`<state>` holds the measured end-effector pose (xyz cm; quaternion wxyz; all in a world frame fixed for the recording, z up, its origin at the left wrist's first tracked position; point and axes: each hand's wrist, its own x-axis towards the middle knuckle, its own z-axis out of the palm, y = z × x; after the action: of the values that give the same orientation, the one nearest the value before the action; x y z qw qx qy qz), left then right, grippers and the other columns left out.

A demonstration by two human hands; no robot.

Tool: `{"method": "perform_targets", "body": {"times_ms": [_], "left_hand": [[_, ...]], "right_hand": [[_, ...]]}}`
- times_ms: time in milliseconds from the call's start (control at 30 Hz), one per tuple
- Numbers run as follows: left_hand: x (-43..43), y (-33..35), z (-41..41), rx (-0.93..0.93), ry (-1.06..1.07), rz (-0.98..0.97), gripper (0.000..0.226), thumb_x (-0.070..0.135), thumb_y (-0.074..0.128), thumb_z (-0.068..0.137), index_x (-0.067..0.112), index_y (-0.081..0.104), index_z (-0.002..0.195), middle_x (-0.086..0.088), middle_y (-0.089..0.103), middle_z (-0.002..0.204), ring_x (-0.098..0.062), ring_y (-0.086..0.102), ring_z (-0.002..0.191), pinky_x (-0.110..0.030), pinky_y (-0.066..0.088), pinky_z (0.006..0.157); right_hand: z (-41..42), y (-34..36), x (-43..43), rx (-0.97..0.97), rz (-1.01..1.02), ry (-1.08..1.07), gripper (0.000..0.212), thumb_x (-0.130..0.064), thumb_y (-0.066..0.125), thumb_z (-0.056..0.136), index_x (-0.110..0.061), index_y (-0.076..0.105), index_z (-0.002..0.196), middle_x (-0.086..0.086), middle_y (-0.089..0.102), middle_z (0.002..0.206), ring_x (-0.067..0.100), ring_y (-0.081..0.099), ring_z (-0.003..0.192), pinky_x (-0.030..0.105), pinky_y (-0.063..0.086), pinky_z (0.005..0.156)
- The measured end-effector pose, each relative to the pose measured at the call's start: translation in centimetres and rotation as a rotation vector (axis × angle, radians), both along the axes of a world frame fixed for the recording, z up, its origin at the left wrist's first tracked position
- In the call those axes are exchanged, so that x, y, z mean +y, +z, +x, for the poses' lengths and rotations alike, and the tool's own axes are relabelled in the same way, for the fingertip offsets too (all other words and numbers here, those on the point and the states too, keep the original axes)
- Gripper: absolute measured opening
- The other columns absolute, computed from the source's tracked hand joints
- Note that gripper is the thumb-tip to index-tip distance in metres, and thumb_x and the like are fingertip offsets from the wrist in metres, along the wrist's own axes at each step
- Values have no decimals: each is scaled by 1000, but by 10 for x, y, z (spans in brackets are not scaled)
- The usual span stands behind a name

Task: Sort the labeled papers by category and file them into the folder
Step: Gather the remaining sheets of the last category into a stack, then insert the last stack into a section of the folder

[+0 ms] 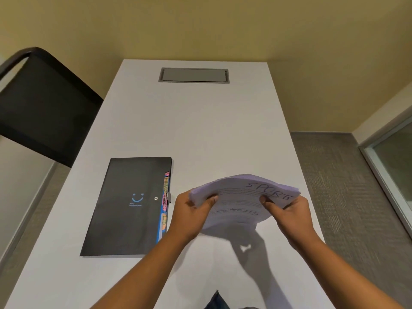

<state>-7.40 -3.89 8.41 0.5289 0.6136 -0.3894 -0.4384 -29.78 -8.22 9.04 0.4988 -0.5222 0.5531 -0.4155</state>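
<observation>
A stack of white printed papers point(239, 200) is held above the white table point(200, 130), bowed upward in the middle. The top sheet has "SPORTS" handwritten across its far right corner. My left hand point(191, 210) grips the stack's left edge and my right hand point(287, 210) grips its right edge, thumbs on top. To the left lies a closed black folder point(124, 208) with a blue smiley mark and a snap button. Coloured index tabs point(165, 204) stick out along its right side, close to my left hand.
A black chair point(42, 108) stands at the table's left side. A grey cable hatch point(194, 75) is set into the table's far end. Grey carpet and a glass panel point(396, 166) lie to the right. The papers cast a shadow on the table below.
</observation>
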Motion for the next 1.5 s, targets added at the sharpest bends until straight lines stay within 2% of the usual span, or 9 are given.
{"method": "perform_targets", "body": {"times_ms": [167, 433, 567, 733, 900, 1067, 1267, 1400, 1500], "left_hand": [[-6, 1, 2, -18, -44, -66, 29, 3, 77, 81, 29, 76, 91, 13, 76, 89, -5, 71, 87, -14, 53, 74], [-6, -41, -1, 38, 7, 215, 20, 12, 74, 85, 30, 69, 94, 8, 73, 90, -14, 69, 86, -15, 55, 66], [1, -41, 7, 108, -5, 264, 34, 29, 79, 76, 17, 69, 106, -3, 74, 101, -24, 70, 96, -37, 60, 82], [6, -40, 27, 207, -136, 223, 38, 29, 80, 76, 21, 70, 111, -3, 74, 111, -25, 70, 103, -45, 57, 87], [15, -43, 48, -157, 54, 324, 22, 40, 70, 87, 19, 73, 96, 7, 74, 90, 2, 66, 75, -11, 47, 65], [43, -81, 85, -773, 332, 526, 40, 45, 65, 88, 10, 63, 108, -2, 61, 108, -22, 61, 98, -32, 48, 75], [68, -108, 104, -1050, 22, 1010, 114, 68, 61, 79, -3, 10, 152, -22, 9, 161, -38, 14, 149, -48, 35, 112], [66, -96, 104, -1103, -112, 965, 58, 45, 58, 93, 8, 46, 136, -12, 55, 132, -27, 60, 116, -38, 55, 92], [65, -75, 105, -1265, -294, 940, 42, 35, 64, 92, 16, 49, 125, -3, 64, 118, -17, 66, 100, -29, 56, 78]], "right_hand": [[-4, 1, -2, -37, -32, 40, 35, 6, 74, 81, -26, 75, 96, -6, 78, 96, 9, 73, 91, 23, 57, 76], [0, -23, 3, 118, 150, 180, 42, -5, 74, 86, -44, 69, 100, -11, 76, 99, 7, 71, 93, 47, 60, 84], [-10, -27, 12, 176, 170, 233, 9, -34, 73, 87, -38, 75, 94, -8, 78, 100, 11, 73, 93, 51, 58, 87], [-11, -27, 25, 254, 168, 236, 25, -45, 58, 86, -29, 75, 93, -14, 79, 93, 11, 75, 85, 48, 60, 78], [-8, -35, 30, 284, 199, 135, 21, -28, 59, 96, -24, 74, 83, -6, 78, 79, 20, 74, 73, 46, 57, 69], [-18, -42, 36, 273, 308, 43, 16, -27, 57, 99, -20, 71, 99, -3, 79, 86, 25, 75, 80, 47, 60, 76], [-24, -42, 41, 200, 383, -47, 15, -23, 57, 100, -20, 71, 104, 1, 79, 94, 27, 75, 87, 51, 58, 86], [-25, -41, 39, 174, 388, -73, 15, -23, 58, 100, -19, 72, 105, 0, 80, 95, 26, 75, 89, 53, 57, 89], [-25, -38, 37, 132, 400, -86, 16, -22, 57, 100, -18, 72, 105, 2, 79, 98, 29, 75, 92, 55, 56, 92]]}}
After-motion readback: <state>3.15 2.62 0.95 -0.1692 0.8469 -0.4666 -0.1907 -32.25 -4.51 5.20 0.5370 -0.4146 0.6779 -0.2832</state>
